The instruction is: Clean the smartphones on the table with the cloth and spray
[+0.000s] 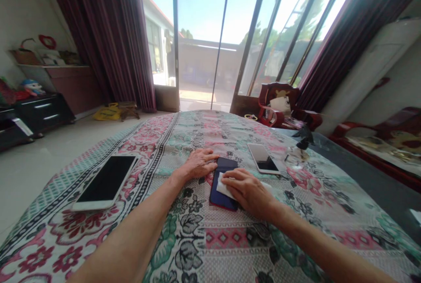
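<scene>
A dark blue smartphone [223, 197] with a reddish lower edge lies face up on the patterned tablecloth [226, 237] before me. My right hand [246, 189] presses a folded white tissue [224, 188] against its screen, fingers bent over the tissue. At the phone's upper left edge rests my left hand [200, 164], palm down with fingers stretched out, the fingertips touching or very near the phone. A white-framed tablet [105, 182] lies to the left of my left forearm. Beyond my right hand lies a white smartphone [264, 159] with a dark screen.
On the table's right side stands a clear glass-like object [297, 156] with a dark shape above it. Behind it are a red wooden armchair [279, 103] and a wooden sofa [384, 143]. Glass doors [210, 42] stand beyond the table. A yellow bag [108, 112] sits on the floor.
</scene>
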`<state>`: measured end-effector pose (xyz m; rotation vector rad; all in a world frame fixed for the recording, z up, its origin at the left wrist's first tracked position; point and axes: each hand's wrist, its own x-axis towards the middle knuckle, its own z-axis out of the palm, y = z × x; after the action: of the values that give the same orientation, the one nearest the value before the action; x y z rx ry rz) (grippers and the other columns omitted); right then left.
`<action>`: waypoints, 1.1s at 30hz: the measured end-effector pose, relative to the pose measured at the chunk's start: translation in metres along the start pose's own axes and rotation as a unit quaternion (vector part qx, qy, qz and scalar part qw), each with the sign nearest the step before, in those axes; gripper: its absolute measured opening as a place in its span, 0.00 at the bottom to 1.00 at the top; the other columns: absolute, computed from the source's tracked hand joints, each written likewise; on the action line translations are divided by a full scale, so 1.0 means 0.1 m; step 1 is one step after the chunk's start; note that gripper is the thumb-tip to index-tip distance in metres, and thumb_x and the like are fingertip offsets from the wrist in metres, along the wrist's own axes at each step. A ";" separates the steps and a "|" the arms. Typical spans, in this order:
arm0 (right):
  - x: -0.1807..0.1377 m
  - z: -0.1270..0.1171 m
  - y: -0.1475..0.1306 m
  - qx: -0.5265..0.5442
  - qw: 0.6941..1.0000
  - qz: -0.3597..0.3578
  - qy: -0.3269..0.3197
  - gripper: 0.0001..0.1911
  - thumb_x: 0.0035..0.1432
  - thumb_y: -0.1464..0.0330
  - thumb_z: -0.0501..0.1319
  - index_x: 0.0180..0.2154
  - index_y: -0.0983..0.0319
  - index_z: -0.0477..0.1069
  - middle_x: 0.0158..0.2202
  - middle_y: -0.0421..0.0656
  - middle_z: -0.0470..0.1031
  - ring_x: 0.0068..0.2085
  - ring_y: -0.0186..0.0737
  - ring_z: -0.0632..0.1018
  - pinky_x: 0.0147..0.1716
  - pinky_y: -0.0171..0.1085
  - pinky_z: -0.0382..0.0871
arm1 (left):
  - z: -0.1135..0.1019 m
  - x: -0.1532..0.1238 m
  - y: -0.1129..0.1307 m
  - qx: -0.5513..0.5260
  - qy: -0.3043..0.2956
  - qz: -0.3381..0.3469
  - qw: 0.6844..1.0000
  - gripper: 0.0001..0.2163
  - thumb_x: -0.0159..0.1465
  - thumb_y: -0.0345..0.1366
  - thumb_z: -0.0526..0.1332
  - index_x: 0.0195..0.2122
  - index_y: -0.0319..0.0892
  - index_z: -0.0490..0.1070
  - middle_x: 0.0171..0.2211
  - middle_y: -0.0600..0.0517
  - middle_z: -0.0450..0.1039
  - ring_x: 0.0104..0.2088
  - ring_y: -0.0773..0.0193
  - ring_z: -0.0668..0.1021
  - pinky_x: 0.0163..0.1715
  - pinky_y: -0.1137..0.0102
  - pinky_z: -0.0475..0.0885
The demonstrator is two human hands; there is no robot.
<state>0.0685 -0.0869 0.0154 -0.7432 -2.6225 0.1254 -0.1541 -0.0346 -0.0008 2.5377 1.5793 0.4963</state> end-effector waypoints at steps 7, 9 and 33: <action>0.45 0.07 0.58 -0.058 0.996 0.050 0.037 0.14 0.65 0.68 0.53 0.45 0.60 0.76 0.46 0.46 0.77 0.48 0.43 0.74 0.50 0.44 0.67 | 0.00 0.01 -0.03 0.008 -0.004 0.018 1.000 0.18 0.66 0.43 0.54 0.57 0.53 0.66 0.58 0.53 0.65 0.56 0.58 0.68 0.60 0.63 0.56; 0.45 0.06 0.57 -0.067 0.996 0.049 0.037 0.14 0.65 0.69 0.53 0.45 0.60 0.76 0.45 0.45 0.77 0.48 0.43 0.74 0.50 0.44 0.67 | 0.01 0.02 -0.04 0.006 -0.011 0.014 1.000 0.19 0.66 0.43 0.54 0.58 0.53 0.66 0.59 0.52 0.64 0.57 0.57 0.67 0.60 0.63 0.55; 0.34 0.06 0.39 -0.038 0.997 0.038 0.052 0.14 0.64 0.70 0.53 0.45 0.59 0.76 0.45 0.46 0.77 0.47 0.43 0.74 0.49 0.45 0.68 | 0.00 0.00 -0.05 -0.016 -0.040 0.006 0.999 0.20 0.66 0.44 0.54 0.60 0.57 0.62 0.63 0.53 0.59 0.62 0.54 0.62 0.61 0.57 0.54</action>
<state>0.0587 -0.0365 0.0146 -0.8513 -2.5139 0.0089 -0.1583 -0.0327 -0.0018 2.5110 1.5180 0.4139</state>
